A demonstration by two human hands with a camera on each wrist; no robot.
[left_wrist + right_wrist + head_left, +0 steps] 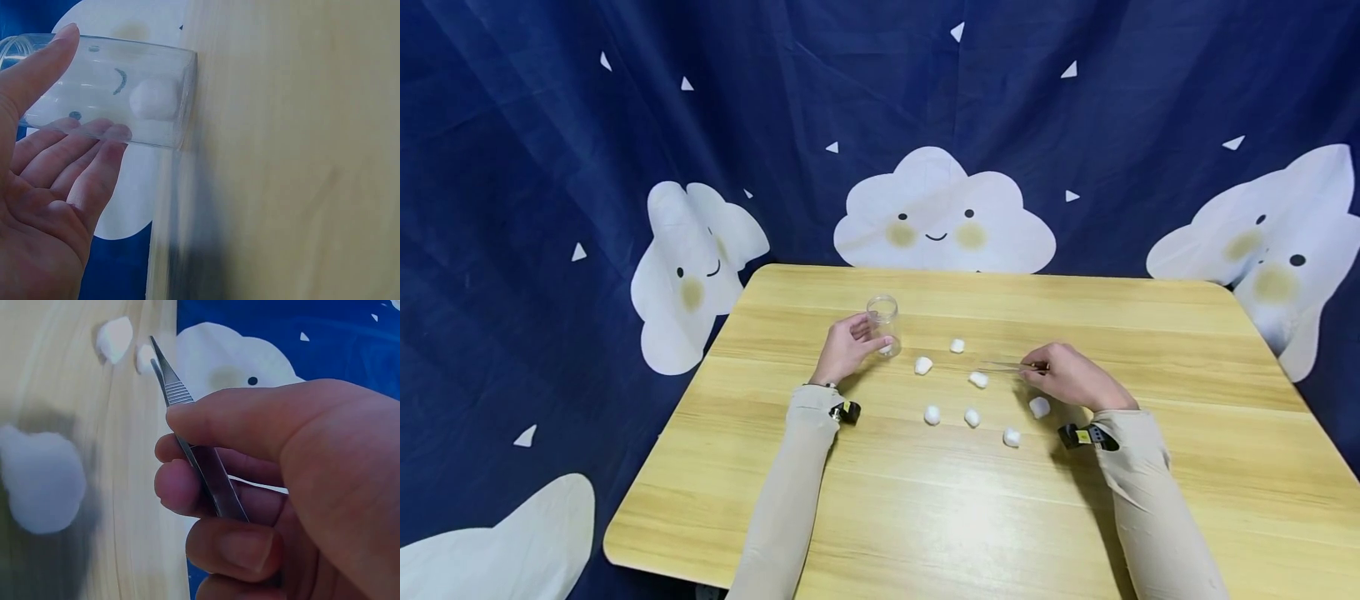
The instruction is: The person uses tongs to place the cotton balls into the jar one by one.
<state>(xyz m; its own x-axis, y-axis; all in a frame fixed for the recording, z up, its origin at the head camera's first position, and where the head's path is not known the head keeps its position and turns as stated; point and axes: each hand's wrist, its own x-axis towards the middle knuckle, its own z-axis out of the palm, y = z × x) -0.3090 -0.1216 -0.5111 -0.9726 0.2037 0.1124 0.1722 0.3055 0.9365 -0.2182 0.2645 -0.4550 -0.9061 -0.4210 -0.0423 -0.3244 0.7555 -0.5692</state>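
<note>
A clear, open-topped jar (883,315) stands upright on the table, held between the thumb and fingers of my left hand (844,352). One white cotton ball (155,99) lies at the bottom inside it, seen through the wall in the left wrist view. My right hand (1070,375) pinches metal tweezers (219,478) with thumb and fingers, their tips slightly apart and pointing left over the table. Nothing shows between the tips. Just below them in the head view lies a cotton ball (978,379); another cotton ball (1040,407) sits beneath the right hand.
Several more cotton balls lie scattered between the hands, among them one cotton ball (923,365) near the jar and another cotton ball (1012,437) closest to me. The wooden table (910,525) meets a blue cloud-print curtain (790,100) at the back and left.
</note>
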